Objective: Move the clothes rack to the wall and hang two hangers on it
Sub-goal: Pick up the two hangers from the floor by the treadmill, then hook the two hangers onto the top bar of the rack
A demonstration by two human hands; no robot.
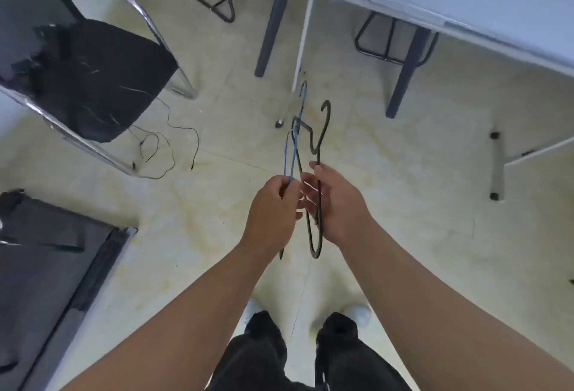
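Both my hands are held out in front of me at the middle of the view, over the floor. My left hand pinches a thin blue hanger, whose hook points away from me. My right hand grips a black hanger; its hook curls up at the far end and its lower loop hangs below my palm. The two hangers cross near their necks. A white upright pole with a small foot stands just beyond the hangers; I cannot tell if it belongs to the clothes rack.
A chrome chair with a black seat stands at left, loose thin wires on the floor beside it. A dark panel lies at lower left. A white table with dark legs is at upper right, black stools behind. My feet are below.
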